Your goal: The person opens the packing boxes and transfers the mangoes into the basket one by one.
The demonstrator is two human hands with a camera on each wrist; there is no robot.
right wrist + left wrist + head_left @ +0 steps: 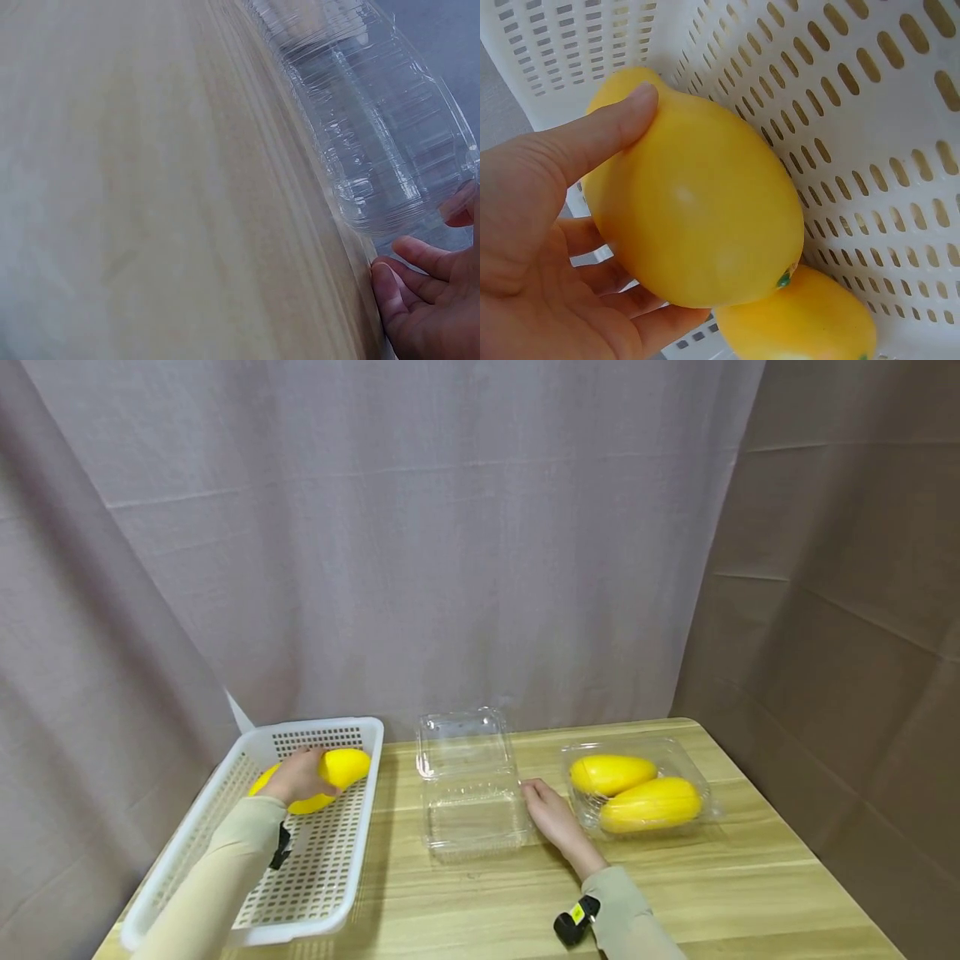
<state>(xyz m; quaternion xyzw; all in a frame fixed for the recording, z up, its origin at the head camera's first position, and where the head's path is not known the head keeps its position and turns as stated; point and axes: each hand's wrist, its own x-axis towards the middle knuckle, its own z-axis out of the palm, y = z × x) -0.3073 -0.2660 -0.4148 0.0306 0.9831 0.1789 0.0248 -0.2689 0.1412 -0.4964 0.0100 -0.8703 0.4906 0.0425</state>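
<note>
My left hand (296, 777) reaches into a white slotted basket (372, 827) and grips a yellow papaya-like fruit (697, 202), thumb across its upper side and fingers beneath. A second yellow fruit (802, 319) lies against it in the basket, partly hidden. On the table, a hinged clear plastic container (476, 814) stands with its lid (465, 739) folded back, away from me. At the container's right side, my right hand (555, 818) pinches the rim between thumb and fingertips; the right wrist view shows the clear wall (375, 142) close by.
Right of my right hand, another clear container (678, 752) holds two yellow fruits (652, 804). A wooden table (465, 910) carries everything, with the basket along its left side. Grey curtains (450, 568) hang behind the table and on both sides.
</note>
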